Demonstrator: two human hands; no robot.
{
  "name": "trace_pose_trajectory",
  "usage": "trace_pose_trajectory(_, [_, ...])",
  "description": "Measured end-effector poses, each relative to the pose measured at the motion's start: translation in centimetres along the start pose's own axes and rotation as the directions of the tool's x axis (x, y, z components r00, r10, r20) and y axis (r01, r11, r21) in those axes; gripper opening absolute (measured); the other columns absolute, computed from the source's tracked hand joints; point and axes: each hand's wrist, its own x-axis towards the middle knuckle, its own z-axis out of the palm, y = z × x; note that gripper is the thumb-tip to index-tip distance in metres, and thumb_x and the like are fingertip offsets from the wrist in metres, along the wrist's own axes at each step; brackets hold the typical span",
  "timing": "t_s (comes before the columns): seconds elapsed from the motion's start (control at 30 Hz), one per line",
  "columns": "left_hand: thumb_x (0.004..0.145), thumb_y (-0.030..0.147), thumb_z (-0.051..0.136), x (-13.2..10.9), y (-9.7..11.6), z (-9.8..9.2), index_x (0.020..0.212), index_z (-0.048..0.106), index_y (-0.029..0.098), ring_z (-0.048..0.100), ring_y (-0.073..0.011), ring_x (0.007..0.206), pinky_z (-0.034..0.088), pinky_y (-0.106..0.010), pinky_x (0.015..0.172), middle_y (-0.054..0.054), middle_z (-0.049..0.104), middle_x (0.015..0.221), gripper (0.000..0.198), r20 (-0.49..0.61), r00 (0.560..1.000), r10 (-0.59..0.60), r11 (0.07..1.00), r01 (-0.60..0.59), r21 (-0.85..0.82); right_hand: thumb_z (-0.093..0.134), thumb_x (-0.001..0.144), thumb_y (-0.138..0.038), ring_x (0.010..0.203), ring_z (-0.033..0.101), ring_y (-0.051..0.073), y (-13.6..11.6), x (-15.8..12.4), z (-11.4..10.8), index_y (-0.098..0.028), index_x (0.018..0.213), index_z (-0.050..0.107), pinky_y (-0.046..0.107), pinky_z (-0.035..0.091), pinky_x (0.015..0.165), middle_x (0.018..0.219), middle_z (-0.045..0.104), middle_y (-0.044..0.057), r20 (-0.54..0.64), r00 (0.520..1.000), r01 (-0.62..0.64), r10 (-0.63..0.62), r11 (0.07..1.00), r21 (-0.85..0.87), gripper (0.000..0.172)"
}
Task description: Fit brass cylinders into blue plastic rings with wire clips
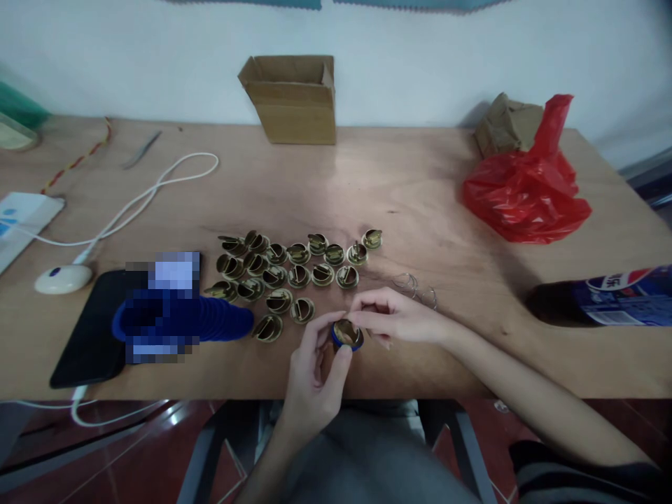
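My left hand [313, 371] and my right hand [391, 316] meet near the table's front edge. Between their fingertips sits a small round piece [347, 334], brass-coloured on top with a blue ring under it. The left thumb and forefinger pinch its left side; the right fingers pinch it from the right. Just behind lie several brass round fittings [294, 269] in loose rows on the wooden table [420, 210]. A row of stacked blue rings [223, 322] lies to the left, partly hidden by a blurred patch.
Thin wire rings [414, 287] lie behind my right hand. A black phone [87, 336], white mouse [63, 278] and white cable [157, 185] are left. An open cardboard box [291, 98] stands at the back. A red plastic bag [525, 192] and a lying bottle [603, 297] are right.
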Motion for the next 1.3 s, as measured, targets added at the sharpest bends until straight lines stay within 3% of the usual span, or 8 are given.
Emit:
trace_pose_trajectory(0.3, [0.098, 0.023, 0.057, 0.0, -0.4, -0.1, 0.136, 0.054, 0.023, 0.072, -0.0224, 0.117, 0.06, -0.034, 0.099, -0.013, 0.071, 0.129, 0.037, 0.007, 1.0, -0.014, 1.0, 0.014, 0.002, 0.07, 0.091, -0.053, 0.044, 0.045, 0.005, -0.1, 0.0, 0.2, -0.017, 0.086, 0.063, 0.019, 0.032, 0.042, 0.059, 0.053, -0.008, -0.004, 1.0, -0.01, 0.01, 1.0, 0.007, 0.037])
trace_pose_trajectory(0.57, [0.09, 0.019, 0.07, 0.0, -1.1, 0.1, 0.129, 0.056, 0.024, 0.073, -0.0199, 0.115, 0.059, -0.028, 0.098, -0.008, 0.075, 0.123, 0.042, -0.012, 0.999, -0.048, 0.999, 0.048, 0.014, 0.067, 0.094, -0.05, 0.044, 0.042, 0.006, -0.2, -0.1, 0.2, -0.017, 0.083, 0.061, 0.019, 0.031, 0.043, 0.052, 0.048, -0.01, -0.007, 1.0, -0.007, 0.006, 1.0, -0.019, 0.035])
trace_pose_trajectory(0.77, [0.084, 0.019, 0.075, 0.0, -1.2, 0.3, 0.119, 0.059, 0.022, 0.077, -0.0209, 0.105, 0.063, -0.03, 0.089, -0.007, 0.079, 0.111, 0.038, -0.029, 0.995, -0.096, 0.995, 0.097, 0.036, 0.066, 0.094, -0.046, 0.046, 0.045, 0.006, 0.0, -0.1, 0.1, -0.018, 0.08, 0.06, 0.019, 0.034, 0.045, 0.056, 0.049, -0.009, 0.006, 1.0, -0.023, 0.023, 0.998, -0.059, 0.032])
trace_pose_trajectory(1.03, [0.082, 0.018, 0.076, 0.0, -0.9, 0.4, 0.114, 0.063, 0.023, 0.079, -0.0202, 0.1, 0.064, -0.029, 0.085, -0.006, 0.081, 0.108, 0.035, -0.059, 0.998, -0.036, 0.996, 0.041, 0.085, 0.062, 0.095, -0.042, 0.046, 0.046, 0.006, -0.1, -0.2, 0.2, -0.018, 0.075, 0.058, 0.018, 0.034, 0.044, 0.056, 0.047, -0.008, -0.001, 1.0, -0.012, 0.012, 0.993, -0.115, 0.032])
trace_pose_trajectory(1.3, [0.082, 0.017, 0.076, 0.1, -0.9, 0.4, 0.115, 0.064, 0.023, 0.079, -0.0198, 0.101, 0.064, -0.028, 0.084, -0.005, 0.081, 0.11, 0.036, -0.063, 0.997, -0.052, 0.995, 0.056, 0.077, 0.059, 0.097, -0.039, 0.047, 0.048, 0.007, -0.2, -0.3, 0.2, -0.018, 0.076, 0.057, 0.018, 0.034, 0.045, 0.057, 0.048, -0.007, 0.006, 1.0, 0.002, -0.001, 0.988, -0.156, 0.03])
